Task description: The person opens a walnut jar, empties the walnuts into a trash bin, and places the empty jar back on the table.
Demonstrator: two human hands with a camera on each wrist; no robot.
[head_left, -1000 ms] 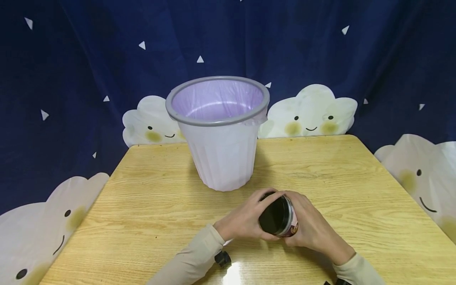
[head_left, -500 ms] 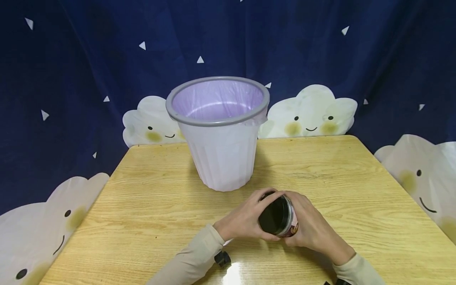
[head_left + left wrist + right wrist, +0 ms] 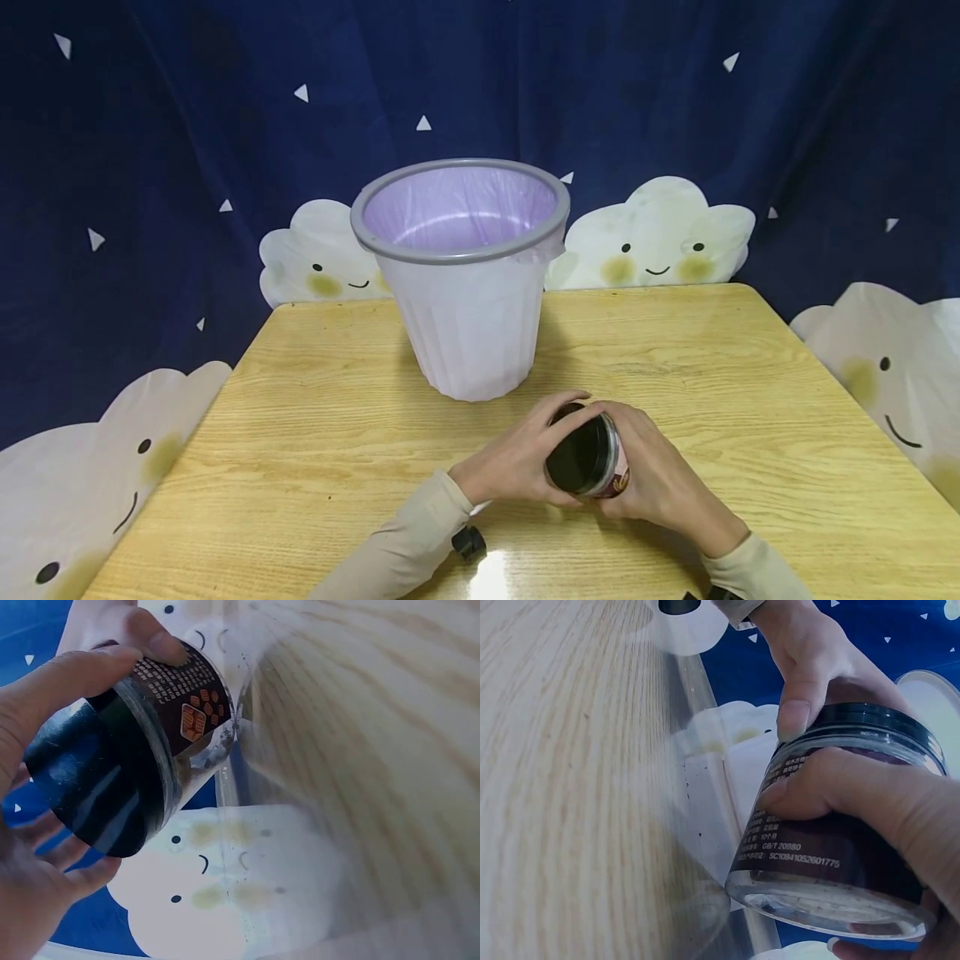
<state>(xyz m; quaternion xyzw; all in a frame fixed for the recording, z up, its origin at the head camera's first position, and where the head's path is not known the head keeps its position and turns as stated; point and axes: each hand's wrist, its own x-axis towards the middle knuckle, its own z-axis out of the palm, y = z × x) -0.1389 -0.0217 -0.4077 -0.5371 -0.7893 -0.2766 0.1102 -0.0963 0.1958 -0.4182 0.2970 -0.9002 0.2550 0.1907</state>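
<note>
A clear jar (image 3: 620,477) with a dark printed label and a black lid (image 3: 577,457) is held tilted low over the table, near its front. My left hand (image 3: 517,460) has its fingers and thumb curled round the lid. Around the labelled body grips my right hand (image 3: 660,479), its thumb across the label (image 3: 817,844) in the right wrist view. Seen from the left wrist, the lid (image 3: 90,776) faces the camera. The jar's clear base (image 3: 832,904) is at or very close to the tabletop; the jar's contents are mostly hidden.
Beyond the hands, a white trash bin (image 3: 472,333) with a grey rim and a purple liner stands on the wooden table (image 3: 322,433). A dark blue curtain (image 3: 465,75) with smiling clouds hangs behind and at both sides.
My left hand's fingers and thumb have shifted slightly on the lid. The right hand, jar and bin stay practically where they were; the head view has tilted a touch.
</note>
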